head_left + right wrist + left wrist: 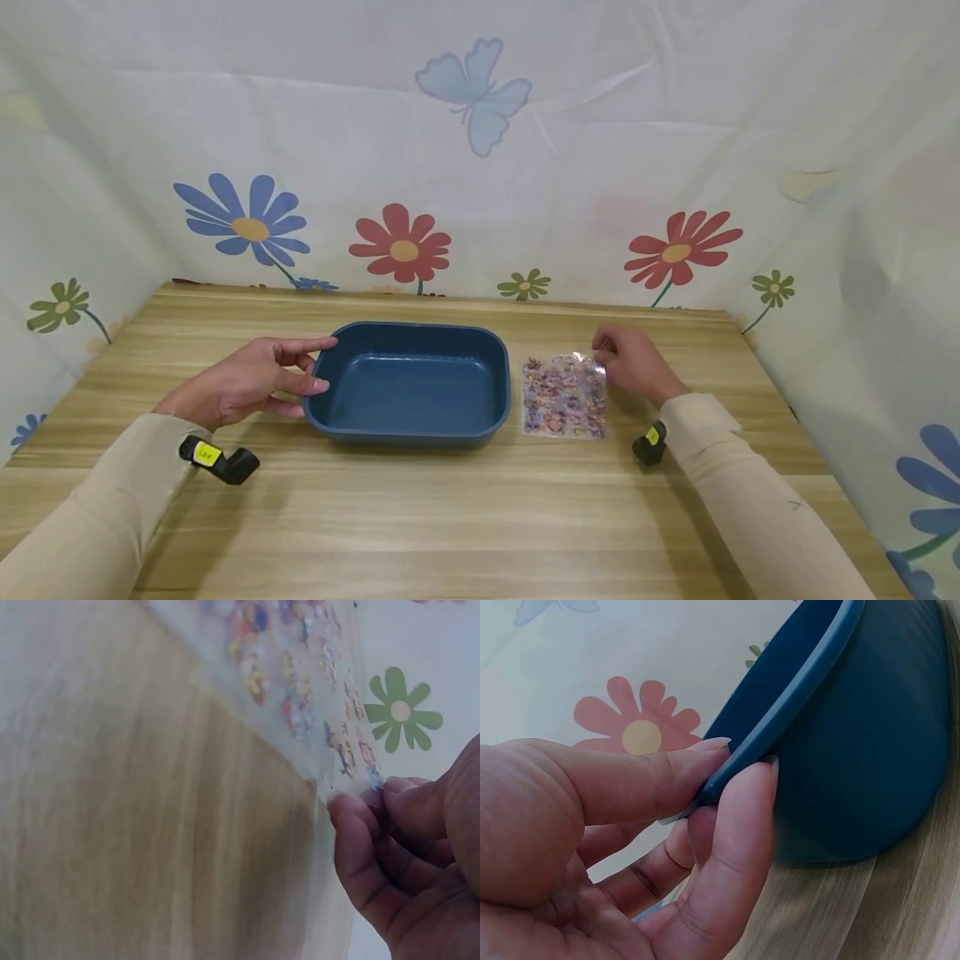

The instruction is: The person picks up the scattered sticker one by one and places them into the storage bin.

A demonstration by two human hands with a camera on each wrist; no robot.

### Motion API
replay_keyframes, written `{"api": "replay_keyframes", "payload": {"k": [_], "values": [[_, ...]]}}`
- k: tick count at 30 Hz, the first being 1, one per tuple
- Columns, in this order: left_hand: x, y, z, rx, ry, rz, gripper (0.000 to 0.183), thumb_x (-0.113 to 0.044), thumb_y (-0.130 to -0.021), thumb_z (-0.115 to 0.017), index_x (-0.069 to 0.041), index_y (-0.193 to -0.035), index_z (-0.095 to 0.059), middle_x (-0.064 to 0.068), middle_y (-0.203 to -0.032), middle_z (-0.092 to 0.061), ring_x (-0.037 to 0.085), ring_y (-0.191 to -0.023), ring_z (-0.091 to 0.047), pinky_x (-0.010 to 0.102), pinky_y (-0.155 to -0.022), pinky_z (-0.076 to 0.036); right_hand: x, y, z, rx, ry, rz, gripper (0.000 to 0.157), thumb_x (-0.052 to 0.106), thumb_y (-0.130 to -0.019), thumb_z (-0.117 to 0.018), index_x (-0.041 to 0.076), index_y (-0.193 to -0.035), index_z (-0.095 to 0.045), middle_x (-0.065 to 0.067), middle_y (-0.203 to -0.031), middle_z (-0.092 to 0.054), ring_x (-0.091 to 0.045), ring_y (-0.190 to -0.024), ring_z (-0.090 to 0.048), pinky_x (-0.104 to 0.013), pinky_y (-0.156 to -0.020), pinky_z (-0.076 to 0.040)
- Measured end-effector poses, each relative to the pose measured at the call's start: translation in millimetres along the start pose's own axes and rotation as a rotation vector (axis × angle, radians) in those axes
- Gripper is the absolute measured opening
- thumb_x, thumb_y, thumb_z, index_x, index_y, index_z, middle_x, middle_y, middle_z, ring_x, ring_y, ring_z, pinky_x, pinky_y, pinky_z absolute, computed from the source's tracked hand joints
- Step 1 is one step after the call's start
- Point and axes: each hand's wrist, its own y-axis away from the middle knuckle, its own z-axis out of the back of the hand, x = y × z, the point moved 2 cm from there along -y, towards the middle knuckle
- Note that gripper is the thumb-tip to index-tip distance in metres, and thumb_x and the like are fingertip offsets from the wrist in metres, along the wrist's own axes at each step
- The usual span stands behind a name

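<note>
A dark blue rectangular basin [420,396] with rounded corners stands on the table, its inside bare. At its left end, my left hand [251,379] pinches the rim [780,712], the thumb over the inner edge and a finger against the outer wall. To the right of the basin is a clear sheet of small colourful stickers [564,398]. My right hand [633,362] pinches that sheet by its far right corner, between thumb and finger. The right wrist view shows the sheet [270,682] slanting up from the fingertips, partly blurred.
The wood-grain table [465,525] reaches back to a white cloth [570,192] printed with flowers and a butterfly, which also hangs at both sides. Black wrist cameras [228,464] stick out below each sleeve, close to the tabletop.
</note>
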Motion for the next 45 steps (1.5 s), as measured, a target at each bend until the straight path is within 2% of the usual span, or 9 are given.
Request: {"api": "replay_keyframes", "payload": {"k": [5, 12, 16, 21, 26, 32, 45], "values": [[0.9, -0.2, 0.3, 0.004, -0.010, -0.011, 0.088, -0.019, -0.080, -0.081, -0.023, -0.154, -0.034, 0.008, -0.109, -0.047, 0.017, -0.097, -0.071, 0.039, -0.076, -0.061, -7.1, -0.1, -0.8, 0.005, -0.128, -0.007, 0.014, -0.002, -0.093, -0.058, 0.001, -0.103, -0.066, -0.015, -0.088, -0.067, -0.019, -0.070, -0.062, -0.029, -0.062, -0.051], [3.4, -0.5, 0.1, 0.004, -0.046, -0.014, 0.087, -0.021, -0.081, -0.081, -0.024, -0.154, -0.034, 0.009, -0.109, -0.046, 0.019, -0.084, -0.069, 0.038, -0.075, -0.061, -9.8, 6.3, 0.0, 0.041, -0.354, -0.150, 0.018, 0.003, -0.094, -0.061, 0.000, -0.110, -0.069, -0.019, -0.101, -0.067, -0.018, -0.073, -0.064, -0.029, -0.063, -0.058], [4.5, 0.2, 0.4, 0.004, -0.045, -0.014, 0.088, -0.021, -0.081, -0.081, -0.024, -0.155, -0.033, 0.009, -0.109, -0.047, 0.019, -0.089, -0.070, 0.038, -0.075, -0.061, -12.8, 8.6, 0.2, 0.055, -0.437, -0.203, 0.022, 0.003, -0.095, -0.061, -0.003, -0.115, -0.068, -0.022, -0.110, -0.066, -0.017, -0.078, -0.066, -0.029, -0.069, -0.060], [5.7, -0.1, 0.2, -0.001, -0.018, -0.001, 0.089, -0.020, -0.080, -0.082, -0.024, -0.154, -0.034, 0.009, -0.110, -0.047, 0.020, -0.094, -0.071, 0.040, -0.078, -0.061, -14.9, 9.9, -0.2, 0.069, -0.465, -0.229, 0.024, 0.003, -0.096, -0.060, -0.003, -0.118, -0.066, -0.023, -0.114, -0.065, -0.016, -0.080, -0.068, -0.028, -0.071, -0.060], [5.4, -0.1, 0.1, 0.002, -0.013, -0.007, 0.088, -0.019, -0.080, -0.081, -0.024, -0.154, -0.034, 0.008, -0.110, -0.046, 0.019, -0.088, -0.070, 0.038, -0.076, -0.061, -11.9, 11.1, 2.4, 0.085, -0.487, -0.220, 0.027, 0.001, -0.095, -0.061, -0.004, -0.121, -0.065, -0.024, -0.114, -0.065, -0.017, -0.079, -0.068, -0.027, -0.071, -0.060], [6.3, -0.1, 0.2, 0.004, -0.011, -0.009, 0.088, -0.019, -0.080, -0.081, -0.024, -0.154, -0.034, 0.008, -0.110, -0.047, 0.018, -0.093, -0.071, 0.039, -0.077, -0.061, -11.3, 10.5, 2.6, 0.092, -0.474, -0.215, 0.025, 0.004, -0.094, -0.063, -0.001, -0.118, -0.068, -0.021, -0.113, -0.067, -0.019, -0.080, -0.067, -0.028, -0.071, -0.060], [5.9, -1.2, -0.1, 0.003, -0.008, -0.011, 0.088, -0.020, -0.080, -0.081, -0.023, -0.155, -0.033, 0.009, -0.111, -0.046, 0.020, -0.085, -0.068, 0.039, -0.078, -0.061, -7.1, 10.2, 7.2, 0.096, -0.503, -0.214, 0.024, 0.006, -0.097, -0.059, -0.002, -0.119, -0.067, -0.021, -0.113, -0.067, -0.018, -0.078, -0.068, -0.029, -0.071, -0.061]]}}
